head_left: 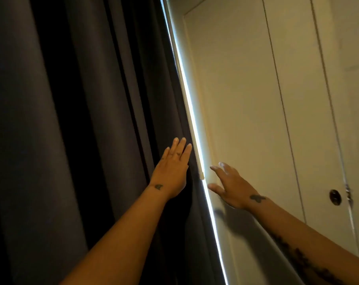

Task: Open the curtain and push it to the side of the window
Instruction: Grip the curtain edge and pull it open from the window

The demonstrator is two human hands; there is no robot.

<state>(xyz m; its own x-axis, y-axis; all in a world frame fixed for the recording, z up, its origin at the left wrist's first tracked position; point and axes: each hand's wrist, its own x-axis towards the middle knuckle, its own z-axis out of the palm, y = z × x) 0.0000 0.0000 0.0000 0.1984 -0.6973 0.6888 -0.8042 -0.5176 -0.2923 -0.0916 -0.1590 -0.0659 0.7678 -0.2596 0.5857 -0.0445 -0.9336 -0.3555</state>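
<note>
A dark curtain (88, 120) hangs in heavy folds over the left half of the head view, covering the window. A thin strip of daylight (192, 120) shows along its right edge. My left hand (171, 169) lies flat against the curtain just left of that edge, fingers straight and together, holding nothing. My right hand (231, 187) hovers just right of the light strip with its fingers spread, in front of the pale wall, and holds nothing.
A cream wall (236, 99) runs right of the curtain edge. Further right are white closet doors (310, 120) with a round dark knob (335, 197). The room is dim.
</note>
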